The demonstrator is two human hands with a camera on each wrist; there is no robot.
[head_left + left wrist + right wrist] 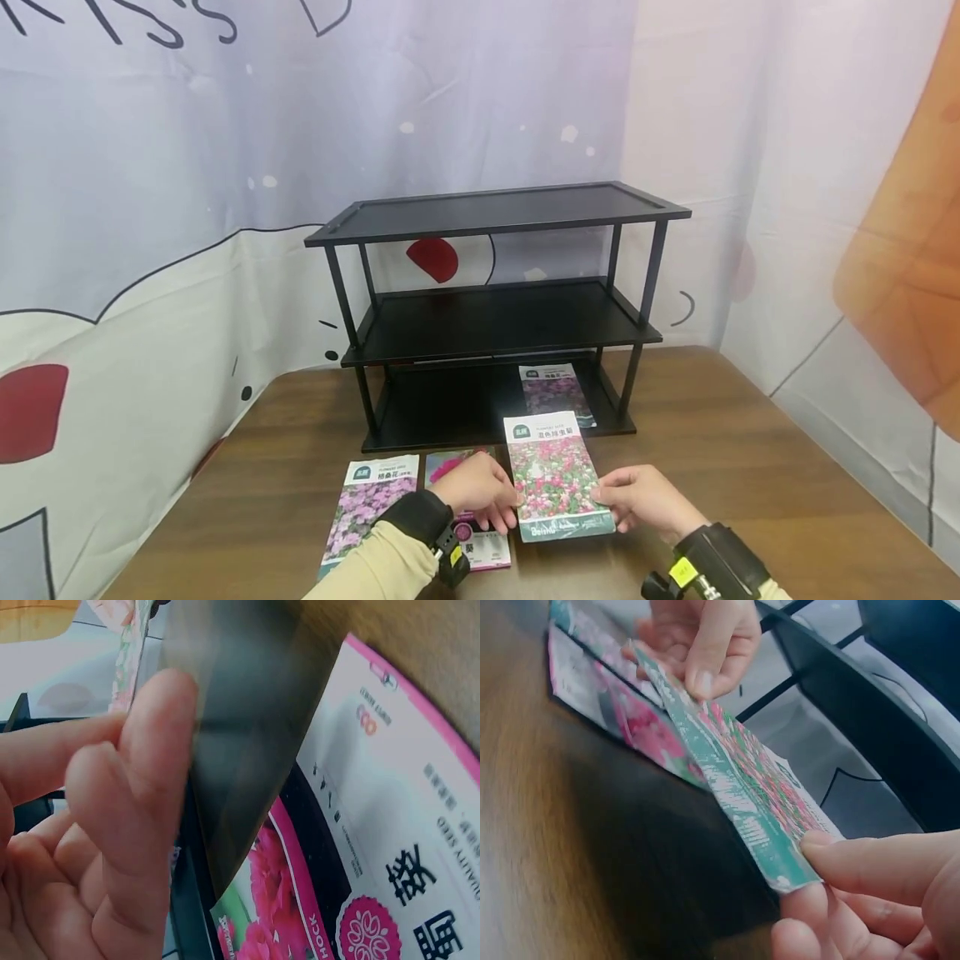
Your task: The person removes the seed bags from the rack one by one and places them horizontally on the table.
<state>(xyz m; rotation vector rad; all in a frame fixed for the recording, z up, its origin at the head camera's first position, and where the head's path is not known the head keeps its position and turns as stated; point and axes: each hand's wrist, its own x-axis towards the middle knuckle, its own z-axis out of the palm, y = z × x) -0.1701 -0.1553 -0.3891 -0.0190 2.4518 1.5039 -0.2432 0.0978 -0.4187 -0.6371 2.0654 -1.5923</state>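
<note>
A seed packet (553, 477) with pink and red flowers and a green bottom strip is held up off the table, its printed face tilted toward me. My left hand (480, 493) pinches its left edge, thumb on top as the right wrist view shows. At the opposite edge my right hand (647, 502) pinches the lower corner between thumb (832, 851) and fingers. Below my left hand lies a magenta-flowered packet (375, 787) marked "HOCK", partly covered in the head view. Left of it is a packet with purple-pink flowers (369, 507).
A black three-tier rack (487, 319) stands at the back of the wooden table (720, 433). On its bottom shelf, toward the right, lies another purple-flowered packet (557, 392), its lower part behind the held one. A printed curtain (172, 167) hangs behind.
</note>
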